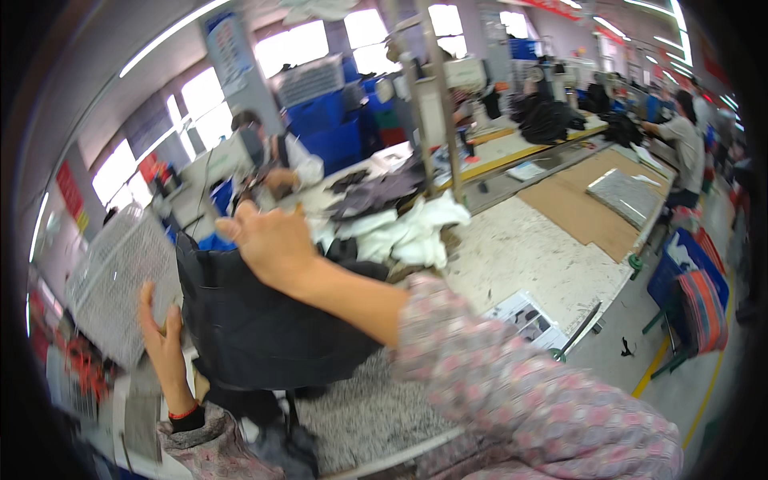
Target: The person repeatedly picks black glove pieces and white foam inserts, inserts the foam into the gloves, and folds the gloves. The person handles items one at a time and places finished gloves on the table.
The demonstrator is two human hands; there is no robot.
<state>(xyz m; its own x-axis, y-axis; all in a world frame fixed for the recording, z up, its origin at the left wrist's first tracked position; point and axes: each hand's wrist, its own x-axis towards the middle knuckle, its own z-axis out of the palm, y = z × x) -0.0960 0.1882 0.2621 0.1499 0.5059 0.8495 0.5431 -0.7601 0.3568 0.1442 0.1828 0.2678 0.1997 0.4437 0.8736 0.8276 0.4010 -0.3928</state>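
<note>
A large black fabric piece (pixel 256 320), wide and hanging in a curve, is held up in front of me. My right hand (pixel 276 244) reaches across from the right with its fingers closed over the upper edge of the fabric. Beside the fabric's left edge, my left hand (pixel 166 348) is raised with fingers stretched and thumb apart; nothing shows in its grasp. Whether its thumb touches the cloth, I cannot tell. Dark cloth (pixel 276 432) lies below the hanging piece, near a speckled grey surface (pixel 376 420).
White cloth (pixel 416 232) and dark grey fabric (pixel 380 196) are heaped on the table beyond. Metal posts (pixel 442 104) rise there. A white crate (pixel 120 284) stands left. Brown cardboard (pixel 572 204) covers the far right tabletop. A co-worker (pixel 280 156) sits opposite; a blue bin (pixel 680 272) stands right.
</note>
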